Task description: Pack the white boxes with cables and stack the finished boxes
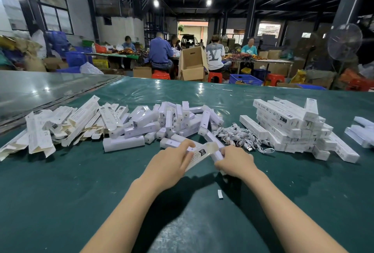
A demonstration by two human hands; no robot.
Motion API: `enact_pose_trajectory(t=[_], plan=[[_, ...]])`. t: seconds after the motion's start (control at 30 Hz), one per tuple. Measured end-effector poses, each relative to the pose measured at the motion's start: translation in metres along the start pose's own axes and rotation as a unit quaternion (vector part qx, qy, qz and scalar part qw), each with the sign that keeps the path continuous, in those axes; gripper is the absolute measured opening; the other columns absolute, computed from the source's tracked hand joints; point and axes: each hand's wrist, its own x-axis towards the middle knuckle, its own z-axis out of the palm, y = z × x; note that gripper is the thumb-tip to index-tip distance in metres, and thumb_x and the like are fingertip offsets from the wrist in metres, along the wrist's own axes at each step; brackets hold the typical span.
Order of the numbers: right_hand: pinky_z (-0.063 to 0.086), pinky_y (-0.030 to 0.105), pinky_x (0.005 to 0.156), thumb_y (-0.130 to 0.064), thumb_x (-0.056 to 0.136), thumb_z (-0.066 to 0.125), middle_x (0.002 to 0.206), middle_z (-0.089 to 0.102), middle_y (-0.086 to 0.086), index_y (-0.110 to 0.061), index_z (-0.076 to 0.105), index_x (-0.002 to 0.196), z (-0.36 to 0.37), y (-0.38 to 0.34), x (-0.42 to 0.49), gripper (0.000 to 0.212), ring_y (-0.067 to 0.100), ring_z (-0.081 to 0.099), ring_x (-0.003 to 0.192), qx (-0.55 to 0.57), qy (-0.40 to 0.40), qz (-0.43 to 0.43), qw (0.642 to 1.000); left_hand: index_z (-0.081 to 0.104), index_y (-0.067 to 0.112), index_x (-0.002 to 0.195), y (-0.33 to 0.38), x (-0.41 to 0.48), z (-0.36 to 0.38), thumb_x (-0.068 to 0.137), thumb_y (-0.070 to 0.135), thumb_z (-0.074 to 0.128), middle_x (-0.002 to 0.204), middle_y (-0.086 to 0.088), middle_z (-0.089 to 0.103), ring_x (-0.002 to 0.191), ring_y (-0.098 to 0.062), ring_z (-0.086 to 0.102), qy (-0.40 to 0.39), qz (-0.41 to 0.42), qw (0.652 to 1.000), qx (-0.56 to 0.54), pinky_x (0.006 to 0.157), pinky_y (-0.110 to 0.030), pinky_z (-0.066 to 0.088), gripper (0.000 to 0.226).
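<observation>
Both hands hold one white box (199,154) between them, just above the green table (70,192). The left hand (169,164) grips one end with bent fingers. The right hand (235,163) pinches the other end, maybe with a small white piece too; it is blurry there. A heap of white cables (238,134) lies just past the right hand. Finished boxes (293,129) are stacked further to the right. Flat boxes (60,127) lie far left of the left hand, and white pieces (168,121) sit straight ahead.
</observation>
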Motion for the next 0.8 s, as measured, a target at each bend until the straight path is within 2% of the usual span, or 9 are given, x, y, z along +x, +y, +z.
enact_pose_trajectory(t=[0.1,0.17,0.23,0.3,0.37,0.43,0.53,0.67,0.8], plan=[[0.031,0.028,0.060,-0.027,0.072,0.055,0.055,0.043,-0.002,-0.017,0.046,0.053,0.002,0.008,-0.007,0.023,0.021,0.042,0.062,0.190,0.071,0.029,0.979,0.042,0.030,0.121,-0.001,0.001,0.003,0.098,0.036,0.034,0.066,0.016,0.055,0.075,-0.020,0.053,0.001,0.006,1.000,-0.013,0.068,-0.033,0.041,0.024],[0.036,0.027,0.057,-0.013,0.076,0.059,0.057,0.052,-0.003,-0.017,0.056,0.060,0.008,0.015,-0.013,0.016,0.018,0.047,0.061,0.390,0.117,0.033,0.913,0.042,0.031,0.118,-0.003,0.002,0.003,0.098,0.035,0.036,0.053,0.016,0.048,0.060,-0.011,0.045,0.017,0.003,1.000,-0.024,0.058,-0.030,0.033,0.021],[0.040,0.020,0.050,0.002,0.076,0.062,0.060,0.058,-0.002,-0.011,0.061,0.073,0.010,0.018,-0.018,0.013,0.017,0.050,0.056,0.554,0.098,0.017,0.827,0.041,0.033,0.114,-0.004,0.003,0.002,0.097,0.034,0.038,0.048,0.016,0.049,0.050,-0.007,0.041,0.022,-0.002,0.999,-0.049,0.053,-0.026,0.029,0.018],[0.040,0.017,0.048,0.008,0.075,0.062,0.059,0.060,0.001,-0.007,0.061,0.077,0.008,0.017,-0.020,0.015,0.016,0.052,0.053,0.656,0.084,-0.012,0.750,0.041,0.034,0.113,-0.004,0.003,0.001,0.096,0.034,0.041,0.049,0.022,0.050,0.049,-0.005,0.041,0.017,0.000,0.998,-0.064,0.051,-0.022,0.027,0.016],[0.042,0.018,0.053,0.009,0.076,0.061,0.063,0.063,0.003,-0.007,0.063,0.078,0.005,0.013,-0.021,0.016,0.013,0.057,0.058,0.696,0.069,-0.048,0.713,0.040,0.035,0.112,-0.002,0.001,0.001,0.095,0.035,0.043,0.051,0.026,0.051,0.049,-0.003,0.042,0.014,0.000,0.997,-0.079,0.051,-0.021,0.027,0.017],[0.045,0.016,0.053,0.009,0.078,0.060,0.059,0.066,-0.003,-0.007,0.063,0.079,0.006,0.006,-0.022,0.016,0.008,0.062,0.057,0.699,0.064,-0.066,0.709,0.041,0.035,0.112,0.000,0.000,0.001,0.094,0.034,0.046,0.051,0.027,0.053,0.050,-0.003,0.042,0.027,-0.004,0.994,-0.105,0.053,-0.023,0.029,0.019],[0.049,0.018,0.057,0.004,0.081,0.061,0.062,0.067,-0.005,-0.008,0.062,0.087,0.011,0.005,-0.022,0.013,0.008,0.062,0.058,0.708,0.064,-0.037,0.702,0.041,0.034,0.113,0.002,0.000,0.001,0.094,0.034,0.048,0.057,0.019,0.060,0.051,-0.008,0.043,0.063,-0.009,0.990,-0.123,0.057,-0.027,0.035,0.021],[0.053,0.022,0.054,0.010,0.082,0.054,0.057,0.063,0.000,-0.005,0.058,0.080,0.009,0.011,-0.021,0.015,0.010,0.059,0.049,0.721,0.046,-0.012,0.691,0.037,0.036,0.120,0.008,-0.003,0.003,0.093,0.042,0.045,0.087,0.009,0.071,0.075,-0.019,0.059,0.056,0.002,0.996,-0.075,0.075,-0.034,0.047,0.029],[0.053,0.023,0.048,0.015,0.082,0.047,0.052,0.061,-0.002,-0.006,0.056,0.077,0.008,0.015,-0.021,0.023,0.008,0.054,0.044,0.697,0.038,-0.016,0.716,0.035,0.038,0.122,0.009,-0.004,0.006,0.092,0.048,0.044,0.103,0.012,0.069,0.074,-0.017,0.054,0.039,0.020,0.999,-0.033,0.075,-0.029,0.043,0.033]])
